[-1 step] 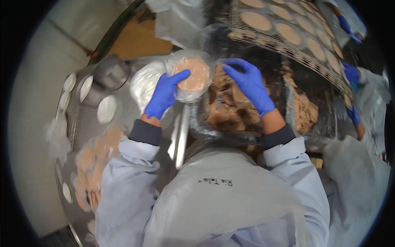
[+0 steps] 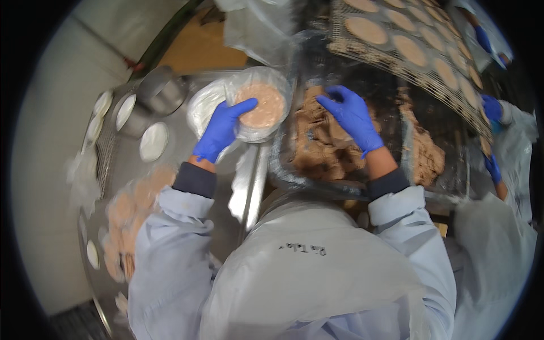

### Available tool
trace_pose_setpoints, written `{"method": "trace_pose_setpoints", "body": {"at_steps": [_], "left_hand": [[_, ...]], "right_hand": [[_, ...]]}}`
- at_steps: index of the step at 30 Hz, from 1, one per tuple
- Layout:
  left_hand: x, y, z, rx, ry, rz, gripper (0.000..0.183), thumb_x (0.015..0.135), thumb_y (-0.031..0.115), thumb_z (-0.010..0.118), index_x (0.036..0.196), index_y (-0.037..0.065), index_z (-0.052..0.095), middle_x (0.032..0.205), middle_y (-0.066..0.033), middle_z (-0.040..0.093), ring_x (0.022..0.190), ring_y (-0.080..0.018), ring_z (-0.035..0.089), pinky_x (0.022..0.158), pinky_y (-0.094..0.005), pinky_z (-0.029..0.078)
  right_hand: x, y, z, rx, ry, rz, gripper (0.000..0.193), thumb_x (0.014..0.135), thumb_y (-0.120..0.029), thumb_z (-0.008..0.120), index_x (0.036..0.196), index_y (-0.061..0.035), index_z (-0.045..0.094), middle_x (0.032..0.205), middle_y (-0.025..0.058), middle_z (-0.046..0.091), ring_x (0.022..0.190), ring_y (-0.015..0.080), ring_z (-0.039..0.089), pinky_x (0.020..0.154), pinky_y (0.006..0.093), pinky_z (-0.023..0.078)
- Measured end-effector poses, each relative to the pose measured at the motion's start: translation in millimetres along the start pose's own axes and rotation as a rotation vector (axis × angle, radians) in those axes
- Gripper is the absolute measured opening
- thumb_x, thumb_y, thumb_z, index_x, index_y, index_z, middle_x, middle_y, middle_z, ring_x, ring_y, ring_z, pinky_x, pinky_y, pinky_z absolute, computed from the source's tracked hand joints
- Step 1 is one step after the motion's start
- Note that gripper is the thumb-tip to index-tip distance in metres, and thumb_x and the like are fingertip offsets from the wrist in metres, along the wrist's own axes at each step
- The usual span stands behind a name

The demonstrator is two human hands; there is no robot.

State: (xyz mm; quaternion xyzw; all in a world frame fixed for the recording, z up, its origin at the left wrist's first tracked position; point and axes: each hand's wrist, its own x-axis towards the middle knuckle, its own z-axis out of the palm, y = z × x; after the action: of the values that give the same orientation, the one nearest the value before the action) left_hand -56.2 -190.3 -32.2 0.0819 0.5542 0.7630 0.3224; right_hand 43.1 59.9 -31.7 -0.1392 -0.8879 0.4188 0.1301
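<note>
Patty [image 2: 262, 105] and clear plastic sheet [image 2: 249, 134] sit together in your left hand [image 2: 218, 129], up over the right edge of the metal table [image 2: 184, 153] and just beside the meat tub [image 2: 283, 177]. Your left thumb lies across the patty's near left edge, while your other fingers are out of sight, probably underneath. That grip seems meant to pin the soft disc to its sheet and carry it flat, so that it neither slides nor folds; the sheet's wide margin likely spares the meat from sticking to your glove.

Your right hand [image 2: 352, 119] hangs over the ground meat [image 2: 324, 156] in the tub, thumb and fingers bent toward each other. You cannot be seen clearly enough at the fingertips to tell whether they pinch a scrap or hold nothing. With the tub directly in front of that hand, the meat lies within a short reach, and the left hand's load stays clear of it.

To your left, a pile of clear film [image 2: 205, 107] lies partly behind the patty, near the metal pot [image 2: 164, 90] and a white disc [image 2: 154, 141]; this presumably keeps the wrapping handy to your left side. Overlapping pale patties [image 2: 122, 212] lie nearer you, beside your sleeve. At upper right, a mesh rack [image 2: 362, 55] bears more rounds [image 2: 410, 51], spaced in rows, perhaps so that they do not stick together.
</note>
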Motion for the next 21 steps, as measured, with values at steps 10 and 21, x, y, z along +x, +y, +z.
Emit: {"method": "trace_pose_setpoints", "body": {"at_steps": [10, 21], "left_hand": [[-137.9, 16.0, -112.9, 1.257, 0.098, -0.379, 0.052, 0.067, 0.011, 0.071, 0.113, -0.003, 0.051, 0.105, -0.0111, 0.057, 0.092, -0.0168, 0.055, 0.078, -0.0282, 0.045], [82.8, 2.4, 144.7, -0.150, -0.401, -0.059, 0.040, 0.080, 0.015, 0.061, 0.113, -0.001, 0.046, 0.106, -0.0110, 0.054, 0.099, -0.0192, 0.054, 0.083, -0.0320, 0.047]], "right_hand": [[15.0, 107.4, 46.4, -0.661, -0.131, 0.120, 0.029, 0.066, -0.022, 0.065, 0.086, -0.0027, 0.057, 0.085, 0.0171, 0.062, 0.083, 0.0323, 0.059, 0.073, 0.0372, 0.047], [-4.7, 79.3, -82.0, 1.829, 0.473, -0.028, 0.051, 0.078, -0.028, 0.052, 0.121, -0.0035, 0.039, 0.120, 0.0148, 0.045, 0.110, 0.0321, 0.045, 0.094, 0.0489, 0.035]]}}
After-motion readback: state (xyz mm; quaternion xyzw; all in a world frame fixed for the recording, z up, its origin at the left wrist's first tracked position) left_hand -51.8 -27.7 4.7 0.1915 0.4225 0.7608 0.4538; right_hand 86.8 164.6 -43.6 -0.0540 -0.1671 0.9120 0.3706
